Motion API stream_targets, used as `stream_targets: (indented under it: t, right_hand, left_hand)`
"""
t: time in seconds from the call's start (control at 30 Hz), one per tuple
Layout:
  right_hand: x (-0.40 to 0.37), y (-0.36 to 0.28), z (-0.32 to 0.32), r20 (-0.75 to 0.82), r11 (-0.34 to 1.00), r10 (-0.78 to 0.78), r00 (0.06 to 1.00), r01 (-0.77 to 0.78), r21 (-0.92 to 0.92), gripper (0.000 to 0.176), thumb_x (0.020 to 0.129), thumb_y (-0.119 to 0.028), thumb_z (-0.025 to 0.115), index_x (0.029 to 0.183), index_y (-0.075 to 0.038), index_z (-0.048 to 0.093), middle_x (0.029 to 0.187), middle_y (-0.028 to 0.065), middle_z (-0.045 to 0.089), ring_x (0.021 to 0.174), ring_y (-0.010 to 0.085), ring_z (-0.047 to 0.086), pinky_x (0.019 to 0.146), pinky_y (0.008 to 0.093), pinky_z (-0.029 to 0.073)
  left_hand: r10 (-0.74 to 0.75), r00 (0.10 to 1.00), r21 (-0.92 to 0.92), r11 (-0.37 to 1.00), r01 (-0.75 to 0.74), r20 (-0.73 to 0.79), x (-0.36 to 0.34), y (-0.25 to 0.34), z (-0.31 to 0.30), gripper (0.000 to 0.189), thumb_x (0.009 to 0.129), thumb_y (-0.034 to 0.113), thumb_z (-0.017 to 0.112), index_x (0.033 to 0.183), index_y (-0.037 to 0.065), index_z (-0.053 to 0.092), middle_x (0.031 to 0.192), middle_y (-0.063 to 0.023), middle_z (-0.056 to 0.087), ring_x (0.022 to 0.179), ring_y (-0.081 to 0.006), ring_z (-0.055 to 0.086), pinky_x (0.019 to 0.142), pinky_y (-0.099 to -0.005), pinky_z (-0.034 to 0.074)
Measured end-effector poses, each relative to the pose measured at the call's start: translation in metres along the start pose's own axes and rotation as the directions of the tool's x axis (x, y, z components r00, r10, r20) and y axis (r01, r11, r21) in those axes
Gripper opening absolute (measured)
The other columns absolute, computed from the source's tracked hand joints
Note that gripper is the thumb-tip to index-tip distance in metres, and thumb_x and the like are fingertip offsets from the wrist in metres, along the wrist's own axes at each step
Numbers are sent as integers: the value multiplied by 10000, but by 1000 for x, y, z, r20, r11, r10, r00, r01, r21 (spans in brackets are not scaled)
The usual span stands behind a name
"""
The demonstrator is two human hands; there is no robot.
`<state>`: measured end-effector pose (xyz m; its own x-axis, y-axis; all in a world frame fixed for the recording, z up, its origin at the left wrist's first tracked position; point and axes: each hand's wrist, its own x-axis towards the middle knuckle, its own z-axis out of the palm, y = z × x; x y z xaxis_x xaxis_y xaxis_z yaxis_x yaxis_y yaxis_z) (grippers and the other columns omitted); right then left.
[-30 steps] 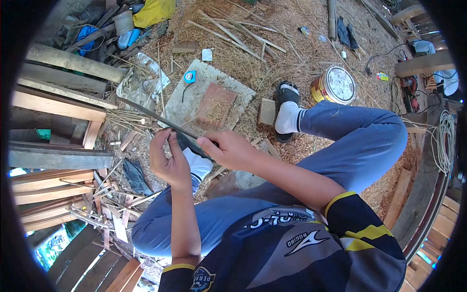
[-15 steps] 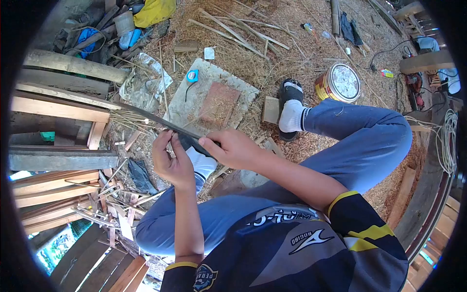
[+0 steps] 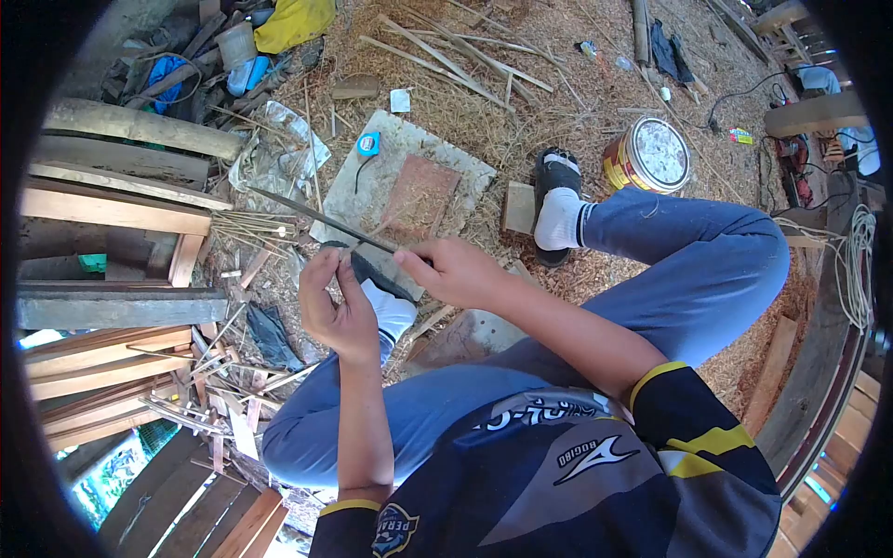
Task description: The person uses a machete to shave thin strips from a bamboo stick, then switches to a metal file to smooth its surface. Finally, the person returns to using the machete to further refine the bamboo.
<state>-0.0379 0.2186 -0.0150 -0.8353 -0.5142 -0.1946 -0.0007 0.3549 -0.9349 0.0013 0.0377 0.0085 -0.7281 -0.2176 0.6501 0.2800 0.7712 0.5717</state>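
Right hand (image 3: pixel 454 272) wrapped around near end of long dark blade (image 3: pixel 321 219); I saw its tip pointing toward ten o'clock. Left hand (image 3: pixel 337 307), at nine o'clock from right, had fingertips pinched just beside blade; I couldn't tell whether they held anything. Dark sandal (image 3: pixel 383 279) showed below hands. Farther out, I had blue tape measure (image 3: pixel 368 145) at twelve on pale slab (image 3: pixel 476 179), thin sticks (image 3: pixel 246 226) at nine, lidded bucket (image 3: pixel 659 156) at two.
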Motion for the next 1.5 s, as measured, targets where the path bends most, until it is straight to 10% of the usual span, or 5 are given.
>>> stream_targets:
  t: [0.2,0.6,0.7,0.8,1.5]
  right_hand:
    - [-7,-14,-2,27,997,-39,999,37,67,534,1072,-465,544,936,1,766,740,263,683,754,476,694,699,547,516]
    - [-2,-5,0,36,993,-98,995,95,64,540,1094,-441,521,827,11,651,617,178,566,558,320,562,600,479,453]
    - [-8,-11,0,16,994,-104,994,105,-18,517,1079,-448,535,959,-2,766,688,247,661,742,474,682,803,518,552]
    - [-6,2,-2,56,1000,12,998,-13,20,550,1087,-455,527,847,19,671,630,193,587,576,365,592,602,491,459]
    - [-3,3,-7,51,999,-13,999,15,-30,625,1086,-512,498,856,34,695,666,233,634,621,401,644,633,509,487]
  left_hand:
    - [37,999,-23,999,-37,-1,-3,-3,0,168,894,-124,734,1027,-37,680,1011,-201,746,912,-353,745,814,-407,596]
    - [19,1000,8,1000,-19,0,-2,-4,-3,172,890,-97,764,1029,-25,693,1017,-191,750,912,-333,748,809,-387,594]
    - [15,1000,8,1000,-15,-6,-3,-6,-2,163,893,-96,763,1024,-25,697,1020,-191,752,914,-334,749,812,-385,594]
    - [41,999,3,999,-41,0,-4,-3,-4,159,893,-98,760,1023,-28,699,1024,-193,754,916,-333,749,816,-384,594]
    - [7,1000,21,1000,-8,12,-3,-7,-7,152,914,-99,734,1046,-32,701,1046,-182,755,957,-319,749,835,-372,591]
